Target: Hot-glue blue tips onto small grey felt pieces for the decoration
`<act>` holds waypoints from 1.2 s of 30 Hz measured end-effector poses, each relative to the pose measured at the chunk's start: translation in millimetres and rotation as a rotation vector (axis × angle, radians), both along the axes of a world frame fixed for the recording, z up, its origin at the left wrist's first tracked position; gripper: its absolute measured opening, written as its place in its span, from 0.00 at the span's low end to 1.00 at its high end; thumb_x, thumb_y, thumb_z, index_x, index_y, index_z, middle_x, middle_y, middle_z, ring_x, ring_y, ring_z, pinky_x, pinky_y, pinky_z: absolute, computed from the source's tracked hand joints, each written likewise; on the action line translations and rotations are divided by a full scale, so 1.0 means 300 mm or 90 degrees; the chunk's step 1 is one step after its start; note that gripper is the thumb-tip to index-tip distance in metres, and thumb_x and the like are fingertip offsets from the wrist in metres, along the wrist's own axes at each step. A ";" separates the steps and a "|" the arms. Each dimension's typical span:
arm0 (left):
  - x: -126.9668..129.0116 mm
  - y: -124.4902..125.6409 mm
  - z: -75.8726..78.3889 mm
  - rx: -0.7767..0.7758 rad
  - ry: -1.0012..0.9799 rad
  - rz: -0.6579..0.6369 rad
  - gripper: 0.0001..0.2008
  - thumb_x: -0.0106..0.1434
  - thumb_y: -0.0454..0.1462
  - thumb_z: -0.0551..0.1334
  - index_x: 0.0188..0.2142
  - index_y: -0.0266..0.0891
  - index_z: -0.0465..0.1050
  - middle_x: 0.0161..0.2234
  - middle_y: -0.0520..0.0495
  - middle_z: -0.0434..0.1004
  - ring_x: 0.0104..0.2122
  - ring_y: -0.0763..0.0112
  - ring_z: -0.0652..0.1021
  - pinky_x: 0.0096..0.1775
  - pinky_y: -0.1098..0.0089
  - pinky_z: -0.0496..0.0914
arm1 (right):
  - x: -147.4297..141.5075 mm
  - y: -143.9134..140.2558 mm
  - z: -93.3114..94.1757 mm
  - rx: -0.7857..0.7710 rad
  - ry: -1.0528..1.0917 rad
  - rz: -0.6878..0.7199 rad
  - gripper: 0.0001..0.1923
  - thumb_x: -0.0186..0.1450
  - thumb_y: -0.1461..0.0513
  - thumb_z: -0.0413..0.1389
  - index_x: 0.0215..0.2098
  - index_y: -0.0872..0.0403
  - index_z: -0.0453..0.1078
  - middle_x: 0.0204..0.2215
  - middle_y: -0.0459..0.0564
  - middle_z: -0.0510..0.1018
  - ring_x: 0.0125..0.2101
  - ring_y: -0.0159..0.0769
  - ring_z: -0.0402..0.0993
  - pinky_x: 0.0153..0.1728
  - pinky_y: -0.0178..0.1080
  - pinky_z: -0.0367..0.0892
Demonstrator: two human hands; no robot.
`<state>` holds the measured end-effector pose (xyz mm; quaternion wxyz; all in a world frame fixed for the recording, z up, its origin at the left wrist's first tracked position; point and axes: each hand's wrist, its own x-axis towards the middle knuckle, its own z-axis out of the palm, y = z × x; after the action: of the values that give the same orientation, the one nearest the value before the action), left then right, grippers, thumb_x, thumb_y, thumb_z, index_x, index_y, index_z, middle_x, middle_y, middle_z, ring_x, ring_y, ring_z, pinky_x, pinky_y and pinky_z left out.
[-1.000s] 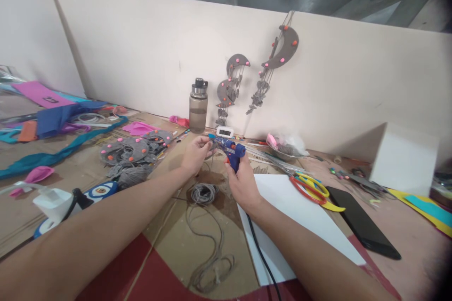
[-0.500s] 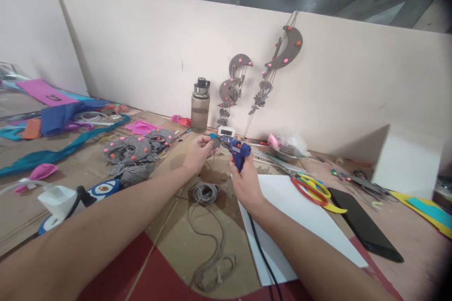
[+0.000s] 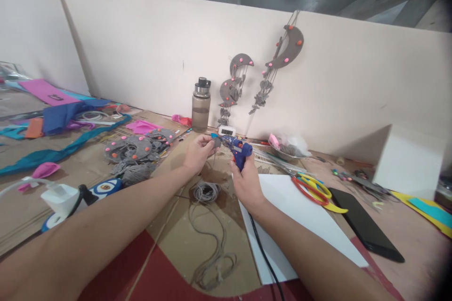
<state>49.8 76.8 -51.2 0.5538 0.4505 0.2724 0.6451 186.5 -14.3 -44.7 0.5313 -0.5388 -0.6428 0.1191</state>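
My right hand (image 3: 247,181) is wrapped round the handle of a blue glue gun (image 3: 241,150), its nozzle pointing left. Pinched in the fingers of my left hand (image 3: 198,153) is a small grey felt piece (image 3: 217,142), right at the gun's nozzle. Whether nozzle and felt touch, I cannot tell. A grey cord hangs down from the left fingers. Below lies a coil of grey cord (image 3: 206,192) on the cardboard (image 3: 173,240). The gun's black cable (image 3: 261,240) runs down over a white sheet (image 3: 282,225).
Scissors (image 3: 312,190) and a black phone (image 3: 365,223) lie on the right. Left are grey felt crescents with pompoms (image 3: 129,149) and a white plug adapter (image 3: 60,197). A water bottle (image 3: 201,108) and a small digital clock (image 3: 226,130) stand before the wall, where felt moons (image 3: 291,49) hang.
Both hands stay in nearly the same place, with the glue gun still at the felt piece. The whole view has shifted very slightly.
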 end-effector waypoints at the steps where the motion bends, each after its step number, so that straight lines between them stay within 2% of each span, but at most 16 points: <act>1: 0.000 0.000 0.000 -0.001 -0.003 -0.001 0.14 0.47 0.39 0.71 0.29 0.37 0.68 0.27 0.54 0.73 0.30 0.75 0.76 0.42 0.66 0.74 | 0.001 0.000 0.001 0.005 0.002 0.001 0.20 0.64 0.61 0.50 0.55 0.55 0.58 0.47 0.59 0.72 0.46 0.45 0.70 0.52 0.52 0.63; 4: 0.000 0.002 0.001 -0.005 -0.014 -0.001 0.14 0.47 0.39 0.71 0.29 0.37 0.67 0.28 0.53 0.73 0.30 0.74 0.77 0.42 0.64 0.74 | 0.005 0.001 -0.001 0.024 0.009 -0.003 0.21 0.64 0.61 0.50 0.55 0.54 0.58 0.47 0.58 0.72 0.47 0.45 0.70 0.52 0.51 0.63; 6: 0.001 0.005 0.000 -0.004 -0.021 0.002 0.14 0.47 0.38 0.71 0.29 0.37 0.67 0.28 0.52 0.74 0.31 0.73 0.77 0.43 0.62 0.74 | 0.009 0.006 -0.005 0.022 0.032 -0.008 0.20 0.63 0.61 0.51 0.54 0.53 0.58 0.44 0.56 0.73 0.43 0.43 0.71 0.49 0.50 0.66; 10: 0.001 0.020 -0.007 -0.017 -0.038 0.015 0.13 0.48 0.38 0.70 0.29 0.36 0.67 0.29 0.52 0.73 0.31 0.73 0.77 0.44 0.60 0.74 | 0.021 0.023 -0.002 -0.027 0.156 -0.001 0.17 0.60 0.60 0.53 0.47 0.51 0.60 0.37 0.50 0.74 0.29 0.35 0.70 0.31 0.41 0.71; 12: -0.001 0.028 -0.012 -0.020 -0.058 0.020 0.13 0.48 0.37 0.69 0.29 0.37 0.67 0.29 0.52 0.73 0.31 0.74 0.77 0.44 0.59 0.75 | 0.035 0.024 0.017 -0.070 0.241 0.010 0.15 0.57 0.61 0.53 0.44 0.50 0.59 0.35 0.47 0.74 0.23 0.31 0.66 0.22 0.37 0.67; 15: -0.003 0.036 -0.015 -0.021 -0.073 0.025 0.12 0.49 0.36 0.69 0.29 0.36 0.66 0.30 0.51 0.72 0.32 0.74 0.77 0.44 0.59 0.75 | 0.077 0.005 0.066 -0.135 0.329 0.035 0.15 0.53 0.63 0.54 0.39 0.50 0.59 0.28 0.42 0.73 0.17 0.28 0.61 0.16 0.34 0.61; 17: -0.002 0.035 -0.014 -0.027 -0.072 0.027 0.12 0.49 0.36 0.69 0.29 0.36 0.67 0.30 0.51 0.73 0.31 0.74 0.77 0.43 0.60 0.75 | 0.119 -0.018 0.100 -0.181 0.334 0.043 0.14 0.52 0.63 0.54 0.37 0.51 0.61 0.23 0.39 0.71 0.15 0.28 0.60 0.16 0.34 0.61; 20: 0.000 0.028 -0.010 -0.035 -0.061 0.016 0.12 0.49 0.36 0.69 0.30 0.36 0.67 0.31 0.50 0.74 0.30 0.74 0.77 0.43 0.60 0.75 | 0.192 -0.053 0.137 -0.247 0.288 0.017 0.09 0.52 0.62 0.54 0.32 0.52 0.62 0.22 0.40 0.70 0.18 0.29 0.63 0.20 0.34 0.64; 24: 0.000 0.030 -0.010 -0.035 -0.065 0.019 0.13 0.48 0.36 0.70 0.28 0.36 0.67 0.30 0.50 0.73 0.31 0.73 0.77 0.42 0.61 0.76 | 0.290 -0.117 0.144 -0.287 0.186 -0.073 0.04 0.52 0.62 0.53 0.23 0.52 0.60 0.18 0.41 0.66 0.21 0.29 0.62 0.24 0.34 0.64; 26: 0.000 0.039 -0.013 -0.037 -0.073 0.030 0.12 0.48 0.35 0.70 0.28 0.36 0.67 0.30 0.51 0.73 0.31 0.73 0.77 0.41 0.63 0.77 | 0.341 -0.174 0.134 -0.300 0.164 -0.103 0.03 0.52 0.62 0.53 0.23 0.52 0.61 0.19 0.43 0.68 0.22 0.31 0.64 0.27 0.36 0.65; 27: 0.000 0.043 -0.015 -0.038 -0.076 0.034 0.12 0.48 0.35 0.70 0.28 0.36 0.67 0.29 0.51 0.72 0.31 0.73 0.76 0.40 0.63 0.77 | 0.367 -0.210 0.127 -0.300 0.150 -0.115 0.03 0.53 0.61 0.53 0.24 0.53 0.64 0.21 0.45 0.71 0.24 0.32 0.67 0.29 0.37 0.66; 29: 0.000 0.050 -0.018 -0.037 -0.083 0.040 0.11 0.48 0.35 0.69 0.27 0.36 0.67 0.29 0.51 0.72 0.30 0.74 0.76 0.39 0.63 0.77 | 0.412 -0.290 0.108 -0.310 0.133 -0.159 0.09 0.55 0.59 0.54 0.32 0.54 0.70 0.30 0.51 0.78 0.31 0.38 0.73 0.34 0.39 0.66; 32: 0.001 0.052 -0.020 -0.032 -0.083 0.040 0.11 0.48 0.34 0.68 0.27 0.36 0.67 0.28 0.51 0.71 0.30 0.74 0.76 0.39 0.62 0.77 | 0.445 -0.402 0.069 -0.340 0.071 -0.217 0.17 0.58 0.55 0.53 0.43 0.54 0.73 0.42 0.52 0.79 0.41 0.41 0.73 0.38 0.38 0.65; 36: -0.001 0.040 -0.013 -0.032 -0.066 0.048 0.11 0.48 0.35 0.68 0.28 0.35 0.67 0.28 0.51 0.72 0.30 0.73 0.77 0.39 0.62 0.77 | 0.414 -0.457 0.007 -0.316 0.096 -0.273 0.22 0.59 0.53 0.53 0.47 0.55 0.72 0.40 0.52 0.79 0.37 0.41 0.72 0.34 0.37 0.64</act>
<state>49.5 88.9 -55.2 0.5537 0.3919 0.2757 0.6811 310.7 -151.5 -42.5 0.4431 -0.7644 -0.4248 0.1972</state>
